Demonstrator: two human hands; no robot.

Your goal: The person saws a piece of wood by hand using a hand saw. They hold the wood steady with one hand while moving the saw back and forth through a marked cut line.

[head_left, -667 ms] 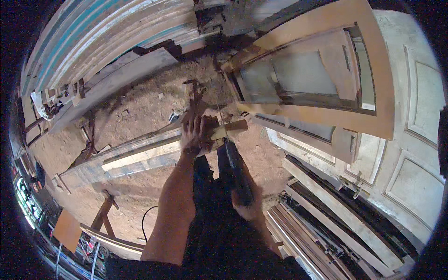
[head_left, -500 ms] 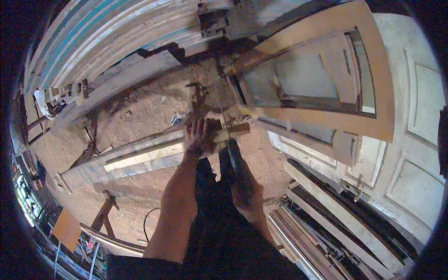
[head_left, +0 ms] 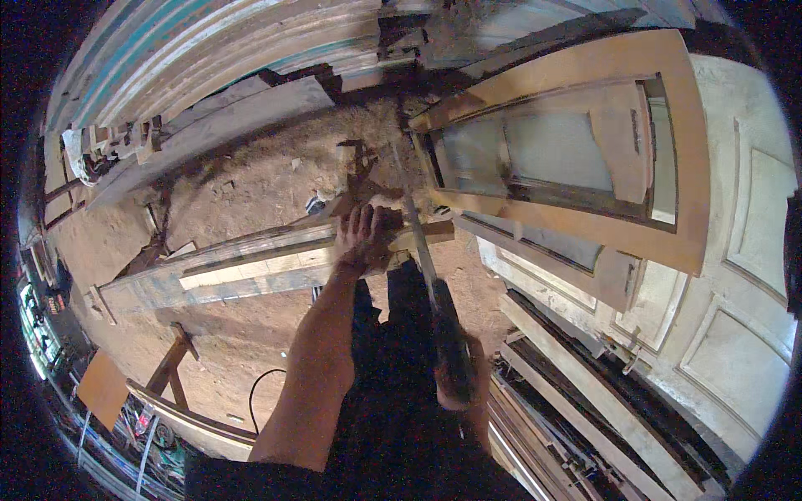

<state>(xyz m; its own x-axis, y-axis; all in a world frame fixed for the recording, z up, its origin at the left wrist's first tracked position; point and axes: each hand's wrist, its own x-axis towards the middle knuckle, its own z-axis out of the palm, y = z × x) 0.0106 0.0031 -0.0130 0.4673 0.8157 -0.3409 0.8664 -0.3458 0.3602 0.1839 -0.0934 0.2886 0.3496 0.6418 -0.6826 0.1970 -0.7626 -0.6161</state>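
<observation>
My left hand (head_left: 361, 238) lies over pale wooden strips (head_left: 267, 267) on a long, worn plank (head_left: 146, 290), its fingers curled over the wood near the right end, where a short dark piece (head_left: 439, 231) sticks out. My right hand (head_left: 466, 363) is low at the right, closed on the handle of a handsaw (head_left: 426, 255), partly hidden behind it. The saw's long blade runs up across the wood just to the right of my left hand, its far end beyond the plank.
Stacked boards (head_left: 184, 50) lean at the back. A framed wooden door (head_left: 693, 217) and white panelled doors (head_left: 735, 351) stand at the right, above long timber lengths (head_left: 585, 392). A wooden trestle (head_left: 180, 371), black cable (head_left: 259, 388) and orange board (head_left: 102, 388) lie at the lower left.
My right hand and the saw have moved back toward me and slightly right. My left hand stays on the wood, and the whole view has shifted slightly.
</observation>
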